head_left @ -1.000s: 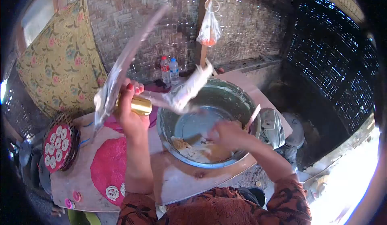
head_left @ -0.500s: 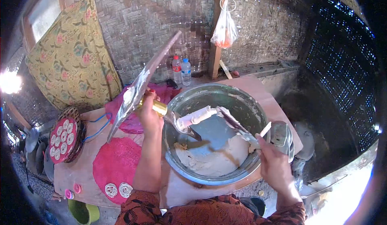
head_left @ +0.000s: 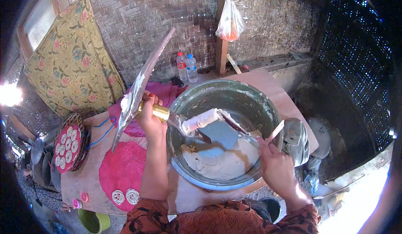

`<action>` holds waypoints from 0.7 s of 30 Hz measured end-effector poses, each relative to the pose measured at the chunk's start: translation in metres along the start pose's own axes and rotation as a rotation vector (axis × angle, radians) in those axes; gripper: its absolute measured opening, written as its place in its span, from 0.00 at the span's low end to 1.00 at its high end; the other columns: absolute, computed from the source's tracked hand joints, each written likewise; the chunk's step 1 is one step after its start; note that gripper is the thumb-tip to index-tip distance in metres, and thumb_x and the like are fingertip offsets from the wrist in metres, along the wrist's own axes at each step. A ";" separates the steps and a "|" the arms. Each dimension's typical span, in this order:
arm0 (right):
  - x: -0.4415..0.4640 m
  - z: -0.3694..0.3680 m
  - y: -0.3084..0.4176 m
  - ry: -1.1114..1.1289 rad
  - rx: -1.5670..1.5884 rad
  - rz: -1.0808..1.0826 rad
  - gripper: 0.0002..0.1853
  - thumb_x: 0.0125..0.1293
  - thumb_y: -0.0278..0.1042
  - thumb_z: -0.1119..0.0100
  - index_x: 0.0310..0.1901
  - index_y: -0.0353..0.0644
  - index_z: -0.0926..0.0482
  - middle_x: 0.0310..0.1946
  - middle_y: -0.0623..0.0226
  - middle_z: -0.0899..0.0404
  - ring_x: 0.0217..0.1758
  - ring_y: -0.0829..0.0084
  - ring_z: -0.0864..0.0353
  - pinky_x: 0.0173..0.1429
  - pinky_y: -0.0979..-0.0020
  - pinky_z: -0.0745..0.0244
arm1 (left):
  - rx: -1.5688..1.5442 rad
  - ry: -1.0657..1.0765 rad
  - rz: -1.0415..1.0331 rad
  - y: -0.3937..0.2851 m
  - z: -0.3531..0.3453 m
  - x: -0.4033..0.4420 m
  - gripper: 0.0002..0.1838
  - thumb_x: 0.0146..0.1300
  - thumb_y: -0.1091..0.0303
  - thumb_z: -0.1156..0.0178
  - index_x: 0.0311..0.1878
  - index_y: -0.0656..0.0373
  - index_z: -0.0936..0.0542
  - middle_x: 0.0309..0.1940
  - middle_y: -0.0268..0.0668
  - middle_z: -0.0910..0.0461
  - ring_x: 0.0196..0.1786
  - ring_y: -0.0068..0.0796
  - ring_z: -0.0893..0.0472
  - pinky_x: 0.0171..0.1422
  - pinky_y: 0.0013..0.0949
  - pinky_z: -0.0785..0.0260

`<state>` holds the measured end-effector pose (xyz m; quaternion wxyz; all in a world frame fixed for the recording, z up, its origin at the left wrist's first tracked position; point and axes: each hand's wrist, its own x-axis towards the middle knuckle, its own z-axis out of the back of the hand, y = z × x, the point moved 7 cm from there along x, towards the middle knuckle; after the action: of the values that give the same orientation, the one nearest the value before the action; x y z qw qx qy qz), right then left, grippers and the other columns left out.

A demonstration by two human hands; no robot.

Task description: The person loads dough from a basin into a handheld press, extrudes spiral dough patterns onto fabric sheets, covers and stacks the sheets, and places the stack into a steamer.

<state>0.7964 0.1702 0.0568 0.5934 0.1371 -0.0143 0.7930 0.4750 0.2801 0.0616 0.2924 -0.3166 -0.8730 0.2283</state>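
My left hand [head_left: 151, 118] is closed around the brass cylinder of a dough press [head_left: 160, 113], beside a long wooden bar smeared with dough. From the press a dough-coated cylinder [head_left: 201, 121] reaches over a large metal basin [head_left: 188, 178]. My right hand [head_left: 277, 167] is wrapped around a knife-like flat tool [head_left: 234, 125]; its dough-smeared blade points left and its tip meets the cylinder's right end. A pale flat strip, perhaps its handle, sticks up above that hand. Pale dough [head_left: 222, 167] lies at the bottom of the basin.
Left of the basin, a pink mat [head_left: 121, 167] carries two coiled noodle-like rounds. A woven tray [head_left: 67, 150] with several more rounds leans further left. Two bottles [head_left: 186, 68] stand behind the basin. A grey bundle [head_left: 295, 139] lies at right. Another person's hand shows at lower left.
My right hand has moved a little left with the tool, toward the press. My left hand still holds the press, which has shifted slightly left. The camera view has tilted a little.
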 end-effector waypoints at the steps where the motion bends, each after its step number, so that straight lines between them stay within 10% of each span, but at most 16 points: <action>1: -0.001 -0.004 -0.005 0.011 0.005 -0.001 0.23 0.57 0.28 0.48 0.57 0.39 0.31 0.32 0.59 0.23 0.25 0.59 0.20 0.27 0.62 0.24 | 0.023 0.005 -0.020 -0.001 0.002 0.001 0.06 0.53 0.71 0.43 0.34 0.56 0.28 0.28 0.29 0.30 0.29 0.20 0.34 0.33 0.28 0.38; 4: 0.000 -0.027 -0.032 0.308 -0.183 0.007 0.18 0.58 0.33 0.47 0.51 0.41 0.27 0.31 0.59 0.20 0.29 0.56 0.19 0.31 0.59 0.24 | 0.027 0.047 0.009 -0.004 0.000 0.009 0.04 0.54 0.70 0.45 0.33 0.55 0.29 0.27 0.29 0.32 0.28 0.20 0.35 0.32 0.28 0.39; 13: 0.016 0.026 -0.066 0.174 0.269 0.109 0.18 0.59 0.32 0.44 0.53 0.47 0.25 0.38 0.58 0.20 0.41 0.55 0.21 0.44 0.59 0.25 | -0.383 0.746 0.575 0.017 -0.051 0.043 0.11 0.55 0.61 0.46 0.24 0.50 0.36 0.24 0.26 0.41 0.26 0.21 0.40 0.30 0.27 0.44; 21: 0.045 0.004 -0.052 0.329 0.528 0.233 0.17 0.60 0.28 0.45 0.52 0.52 0.23 0.45 0.61 0.20 0.45 0.61 0.20 0.49 0.63 0.27 | -0.527 0.900 0.654 0.033 -0.095 0.022 0.12 0.54 0.59 0.47 0.23 0.50 0.38 0.25 0.27 0.42 0.27 0.21 0.40 0.30 0.27 0.45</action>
<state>0.8348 0.2271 0.0644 0.4372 0.1536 0.2722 0.8433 0.5374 0.3391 0.1195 0.4590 -0.6949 -0.5488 -0.0732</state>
